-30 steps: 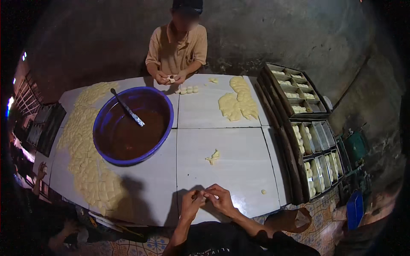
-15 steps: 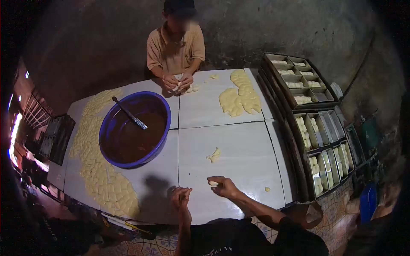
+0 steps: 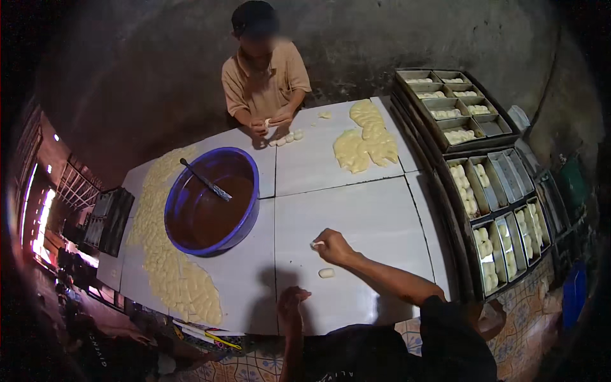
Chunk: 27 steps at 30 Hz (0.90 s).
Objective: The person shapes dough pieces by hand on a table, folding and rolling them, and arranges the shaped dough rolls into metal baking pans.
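Observation:
My right hand (image 3: 334, 248) is reached forward over the white tiled table (image 3: 344, 213), its fingertips closed on a scrap of pale dough. Just below it, a small rounded dough piece (image 3: 326, 273) lies by itself on the tiles. My left hand (image 3: 294, 299) is near the front edge, loosely curled with fingers apart and nothing visible in it. A wide blue basin (image 3: 244, 223) of brown liquid, with a long utensil (image 3: 200, 175) across it, stands to the left.
Across the table a person (image 3: 264, 76) handles dough beside several pieces (image 3: 286, 139). Flattened dough (image 3: 366, 146) lies at back right, more dough (image 3: 175, 280) spreads along the left. Metal moulds with dough (image 3: 471, 191) line the right side; a dark stack (image 3: 105, 216) stands far left.
My hands, together a second ago, have separated. The right put down a rounded dough piece and moved forward onto the dough scrap. The view has shifted slightly.

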### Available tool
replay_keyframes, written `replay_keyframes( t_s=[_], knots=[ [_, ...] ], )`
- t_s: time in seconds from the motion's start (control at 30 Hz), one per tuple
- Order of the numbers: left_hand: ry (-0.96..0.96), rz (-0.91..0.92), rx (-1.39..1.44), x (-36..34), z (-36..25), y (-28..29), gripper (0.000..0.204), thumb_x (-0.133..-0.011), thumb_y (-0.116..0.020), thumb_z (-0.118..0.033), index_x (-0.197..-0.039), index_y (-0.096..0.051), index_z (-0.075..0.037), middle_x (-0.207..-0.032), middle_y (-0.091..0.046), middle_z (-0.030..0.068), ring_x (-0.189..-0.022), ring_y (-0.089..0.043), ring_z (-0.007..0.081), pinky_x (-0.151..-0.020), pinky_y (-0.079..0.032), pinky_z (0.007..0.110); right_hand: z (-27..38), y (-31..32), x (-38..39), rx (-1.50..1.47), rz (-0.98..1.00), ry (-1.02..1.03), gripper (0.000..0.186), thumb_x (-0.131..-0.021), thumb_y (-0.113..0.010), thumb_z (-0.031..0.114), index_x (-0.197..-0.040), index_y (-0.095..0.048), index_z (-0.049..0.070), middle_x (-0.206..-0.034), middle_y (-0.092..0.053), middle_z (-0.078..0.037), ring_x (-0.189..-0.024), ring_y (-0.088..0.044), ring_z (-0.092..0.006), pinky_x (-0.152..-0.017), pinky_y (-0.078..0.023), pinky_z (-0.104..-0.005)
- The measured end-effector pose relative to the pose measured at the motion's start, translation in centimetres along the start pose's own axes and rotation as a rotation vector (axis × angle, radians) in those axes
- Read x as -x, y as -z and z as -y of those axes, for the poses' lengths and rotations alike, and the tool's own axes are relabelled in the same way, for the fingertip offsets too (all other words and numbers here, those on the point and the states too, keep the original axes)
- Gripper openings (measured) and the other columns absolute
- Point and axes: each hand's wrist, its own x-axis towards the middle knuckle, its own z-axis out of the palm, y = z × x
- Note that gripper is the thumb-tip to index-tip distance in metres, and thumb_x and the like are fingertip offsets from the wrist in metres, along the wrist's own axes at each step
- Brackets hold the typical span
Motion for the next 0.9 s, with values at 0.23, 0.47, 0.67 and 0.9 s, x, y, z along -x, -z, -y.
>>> replay_keyframes(
  t_s=[0.23, 0.47, 0.67, 0.9],
  knots=[
    [0.226, -0.021, 0.022, -1.2, -3.2, -5.4, 0.028, -0.097, -0.052, -0.014, -0.117, -0.058, 0.004, -0.095, -0.061, 0.0035, -0.088, -0.057, 0.0116, -0.083, -0.046, 0.027, 11.7, 3.8, 8.7, -0.347, -0.188, 0.219, 0.024, -0.084, -0.069, 0.01, -0.107, -0.069, 0.002, -0.11, -0.059, -0.012, -0.101, -0.062, -0.0227, -0.084, -0.054, -0.0322],
    [0.231, -0.072, 0.363, 0.0, -0.8, -6.4, 0.016, -0.093, -0.054, 0.0, -0.102, -0.061, 0.01, -0.1, -0.062, 0.0127, -0.09, -0.058, 0.016, -0.08, -0.048, 0.027, 11.1, 2.7, 12.0, -0.453, -0.333, 0.169, 0.021, -0.085, -0.068, 0.013, -0.103, -0.07, 0.002, -0.108, -0.06, -0.011, -0.101, -0.059, -0.0213, -0.084, -0.05, -0.0329],
    [0.095, 0.027, 0.163, -1.6, -3.1, -7.5, 0.021, -0.091, -0.061, -0.004, -0.108, -0.064, 0.007, -0.095, -0.066, 0.0042, -0.086, -0.058, 0.0082, -0.079, -0.046, 0.022, 11.6, 4.4, 11.9, -0.666, -0.281, -0.046, 0.019, -0.089, -0.062, 0.009, -0.105, -0.066, 0.001, -0.107, -0.058, -0.009, -0.099, -0.056, -0.0163, -0.084, -0.046, -0.0271],
    [0.115, 0.028, 0.181, -1.7, -1.3, -6.4, 0.016, -0.09, -0.062, -0.004, -0.1, -0.067, 0.007, -0.098, -0.067, 0.0068, -0.087, -0.059, 0.0092, -0.079, -0.046, 0.023, 8.5, 3.8, 9.3, -0.355, -0.275, 0.173, 0.022, -0.093, -0.059, 0.018, -0.101, -0.066, -0.001, -0.104, -0.051, -0.011, -0.094, -0.052, -0.0177, -0.076, -0.045, -0.0272]
  ],
)
